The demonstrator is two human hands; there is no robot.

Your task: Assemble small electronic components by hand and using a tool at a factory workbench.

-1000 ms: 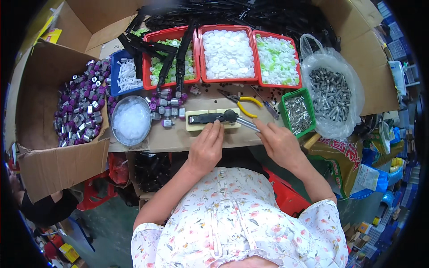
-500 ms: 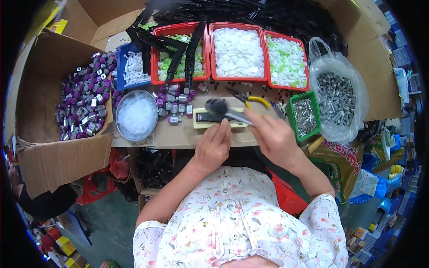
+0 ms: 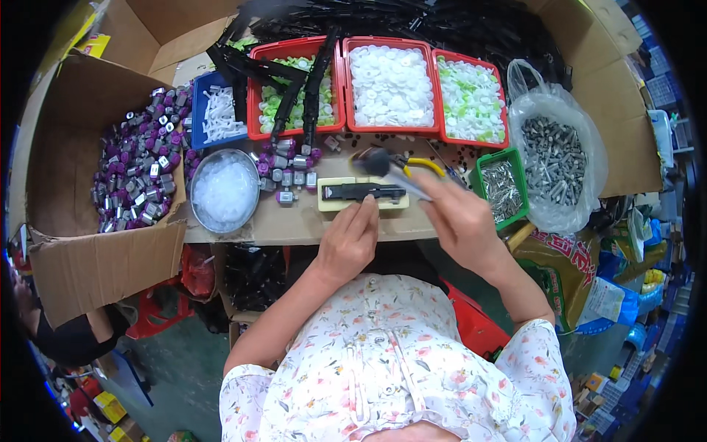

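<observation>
A long black plastic part (image 3: 347, 191) lies in a cream-coloured holder (image 3: 331, 207) at the table's near edge. My left hand (image 3: 349, 239) has its fingers drawn together, with the tips gripping the near side of the black part. In my right hand (image 3: 465, 223) is a hammer (image 3: 374, 161), its grey handle slanting up to the left and its dark head blurred above the part. Behind the hammer lie pliers (image 3: 426, 165) with yellow handles. Several small motors (image 3: 286, 197) with purple ends sit left of the holder.
At the left stands a cardboard box (image 3: 70, 158) of motors, beside a metal bowl (image 3: 254, 197) of whitish stuff. Blue and red trays (image 3: 392, 130) of small plastic pieces line the back. Right are a green bin (image 3: 480, 190) of metal pins and a plastic bag (image 3: 600, 173) of grey metal parts.
The hammer head has risen off the black part and shifted slightly right, uncovering more of the part. My right hand has moved a little right; my left hand has barely moved.
</observation>
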